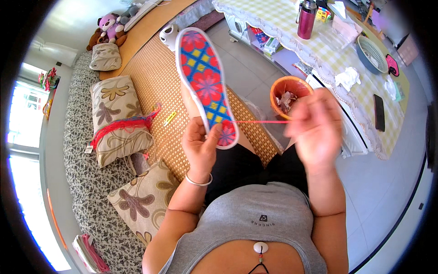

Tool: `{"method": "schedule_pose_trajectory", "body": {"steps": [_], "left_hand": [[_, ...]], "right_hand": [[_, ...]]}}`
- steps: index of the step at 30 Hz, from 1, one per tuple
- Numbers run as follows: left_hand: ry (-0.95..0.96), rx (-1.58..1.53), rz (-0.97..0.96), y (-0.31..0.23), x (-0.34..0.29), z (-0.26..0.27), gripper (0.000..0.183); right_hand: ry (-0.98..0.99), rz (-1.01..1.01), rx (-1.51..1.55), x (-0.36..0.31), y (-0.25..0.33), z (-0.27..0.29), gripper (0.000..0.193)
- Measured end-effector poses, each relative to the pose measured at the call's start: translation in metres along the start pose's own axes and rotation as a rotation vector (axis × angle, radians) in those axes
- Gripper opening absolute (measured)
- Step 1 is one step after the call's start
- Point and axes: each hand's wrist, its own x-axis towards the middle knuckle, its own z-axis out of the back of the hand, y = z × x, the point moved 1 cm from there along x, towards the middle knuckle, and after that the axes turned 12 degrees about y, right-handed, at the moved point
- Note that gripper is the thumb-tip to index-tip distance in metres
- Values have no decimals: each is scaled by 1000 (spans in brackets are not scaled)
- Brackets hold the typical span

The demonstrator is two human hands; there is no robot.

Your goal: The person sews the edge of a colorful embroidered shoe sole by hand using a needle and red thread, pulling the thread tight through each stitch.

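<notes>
Centre frame: one floral insole, held by left hand; red thread runs to right hand, grip indiscernible

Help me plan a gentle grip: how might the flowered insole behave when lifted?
The insole probably bends little: gripped near its heel by the left hand, it shows no obvious droop, though the leg behind may support it. Its narrow edge suggests it's light. The red thread, stretched straight toward the right hand, could tug it.
</notes>
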Motion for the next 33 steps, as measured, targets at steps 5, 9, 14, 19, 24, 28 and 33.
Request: {"method": "schedule_pose_trajectory", "body": {"steps": [5, 9, 14, 19, 24, 28, 33], "left_hand": [[-49, 22, 7, -4, 3, 9, 14], [7, -108, 0, -4, -1, -12, 17], [48, -113, -8, -12, -1, -23, 17], [59, -92, -24, -16, -3, -24, 16], [60, -74, -45, -19, -4, -25, 15], [96, -72, -72, -17, -4, -23, 15], [97, -72, -66, -17, -4, -24, 15]], "right_hand": [[-288, 409, -438, -4, 65, 44, 17], [-319, 125, -1072, -9, 10, -5, 16], [248, 139, -1468, -15, -40, -13, 19], [274, 169, -1599, -15, -48, -14, 23], [303, 176, -1603, -15, -50, -13, 23], [286, 194, -1596, -16, -51, -13, 22], [299, 186, -1615, -15, -49, -13, 22]]}}
